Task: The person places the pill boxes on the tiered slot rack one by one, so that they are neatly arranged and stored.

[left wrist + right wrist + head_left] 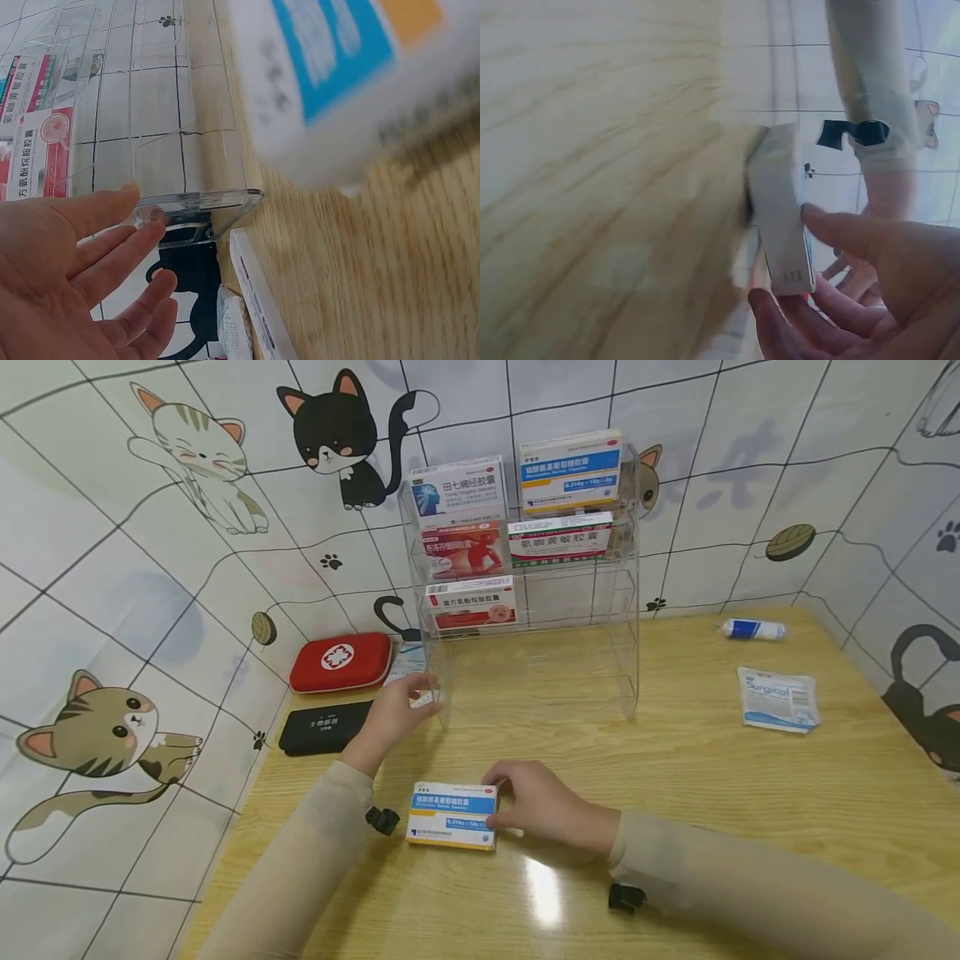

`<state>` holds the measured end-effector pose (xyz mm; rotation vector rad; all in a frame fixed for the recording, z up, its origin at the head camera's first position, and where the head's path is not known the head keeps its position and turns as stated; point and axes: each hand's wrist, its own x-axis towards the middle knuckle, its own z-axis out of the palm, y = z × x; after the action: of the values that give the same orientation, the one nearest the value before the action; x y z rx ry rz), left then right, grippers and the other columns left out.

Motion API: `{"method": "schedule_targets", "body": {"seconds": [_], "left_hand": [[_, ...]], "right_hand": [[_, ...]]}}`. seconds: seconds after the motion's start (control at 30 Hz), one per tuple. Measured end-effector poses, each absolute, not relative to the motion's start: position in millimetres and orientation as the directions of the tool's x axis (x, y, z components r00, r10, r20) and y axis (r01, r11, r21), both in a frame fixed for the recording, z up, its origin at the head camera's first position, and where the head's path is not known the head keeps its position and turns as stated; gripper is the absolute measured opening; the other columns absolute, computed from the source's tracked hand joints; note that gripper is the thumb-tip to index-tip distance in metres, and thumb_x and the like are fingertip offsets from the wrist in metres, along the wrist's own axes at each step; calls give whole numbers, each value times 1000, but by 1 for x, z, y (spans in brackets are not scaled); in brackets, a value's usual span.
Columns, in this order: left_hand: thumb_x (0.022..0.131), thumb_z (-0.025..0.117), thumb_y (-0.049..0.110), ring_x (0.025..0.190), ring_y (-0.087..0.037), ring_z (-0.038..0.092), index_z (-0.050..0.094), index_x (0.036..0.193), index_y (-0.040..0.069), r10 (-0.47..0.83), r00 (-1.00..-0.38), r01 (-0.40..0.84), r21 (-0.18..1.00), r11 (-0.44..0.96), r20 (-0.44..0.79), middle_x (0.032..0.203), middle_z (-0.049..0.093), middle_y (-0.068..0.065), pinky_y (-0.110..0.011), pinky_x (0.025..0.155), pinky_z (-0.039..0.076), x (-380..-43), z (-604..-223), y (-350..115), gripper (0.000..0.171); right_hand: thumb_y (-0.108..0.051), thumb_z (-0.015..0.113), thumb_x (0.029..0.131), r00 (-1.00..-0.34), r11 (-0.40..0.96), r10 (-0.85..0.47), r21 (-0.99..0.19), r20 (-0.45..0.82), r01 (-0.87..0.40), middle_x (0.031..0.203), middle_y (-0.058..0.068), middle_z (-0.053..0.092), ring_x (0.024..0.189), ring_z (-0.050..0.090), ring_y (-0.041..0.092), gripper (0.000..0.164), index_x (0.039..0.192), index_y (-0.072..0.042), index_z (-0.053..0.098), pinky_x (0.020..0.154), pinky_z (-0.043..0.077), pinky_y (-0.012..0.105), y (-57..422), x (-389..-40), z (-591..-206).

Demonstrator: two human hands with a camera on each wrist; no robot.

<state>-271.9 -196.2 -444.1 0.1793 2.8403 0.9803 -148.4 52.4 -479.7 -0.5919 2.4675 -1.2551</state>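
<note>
A white, blue and orange medicine box [450,817] is held at its right end by my right hand [551,806], thumb on the printed face and fingers behind. In the right wrist view the box [780,217] shows its plain white side. My left hand [396,718] is at the lower left side of a clear acrylic rack [630,643]. In the left wrist view its fingers [124,255] are loosely extended, fingertips at the rack's edge; firm contact is hard to judge. Several medicine boxes stand on the rack, including a matching blue-and-white one [572,472] at top right.
Left of the rack lie a red first-aid case [341,662] and a black pouch [318,729]. A blue-and-white tube [753,629] and a white Surgical packet [778,700] lie at right on the wooden table [697,777]. Cat-printed walls stand behind and at both sides.
</note>
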Motion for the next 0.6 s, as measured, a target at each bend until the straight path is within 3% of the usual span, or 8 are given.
{"method": "schedule_targets", "body": {"seconds": [0.17, 0.27, 0.53, 0.6], "left_hand": [[94, 77, 26, 127, -32, 58, 62, 136, 20, 162, -983, 74, 625, 777, -85, 140, 65, -7, -52, 105, 52, -272, -443, -197, 44], [94, 77, 26, 127, -33, 59, 63, 136, 18, 167, -982, 78, 628, 775, -84, 139, 65, -7, -52, 105, 52, -272, -442, -196, 45], [95, 76, 26, 128, -33, 59, 61, 139, 16, 174, -981, 85, 627, 775, -82, 140, 65, -8, -53, 106, 51, -272, -443, -197, 48], [95, 76, 25, 127, -34, 59, 61, 139, 15, 178, -981, 90, 625, 775, -79, 140, 65, -9, -53, 106, 51, -273, -443, -197, 48]], "right_hand": [[-4, 83, 83, -885, 456, -464, -868, -43, -197, 105, 5, 74, 92, 71, 18, 32, 114, -10, 73, 79, 60, 29, 66, -151, -470], [-5, 78, 88, -892, 458, -451, -862, -15, -218, 108, 2, 75, 94, 71, 16, 24, 111, -14, 76, 82, 60, 29, 82, -154, -463], [-11, 77, 93, -904, 511, -396, -778, 163, -364, 126, 5, 73, 106, 73, 21, 21, 113, -18, 78, 96, 60, 45, 131, -173, -437], [-13, 77, 93, -908, 547, -356, -738, 222, -395, 130, 6, 72, 107, 74, 24, 22, 114, -19, 78, 89, 61, 46, 145, -182, -428]]}}
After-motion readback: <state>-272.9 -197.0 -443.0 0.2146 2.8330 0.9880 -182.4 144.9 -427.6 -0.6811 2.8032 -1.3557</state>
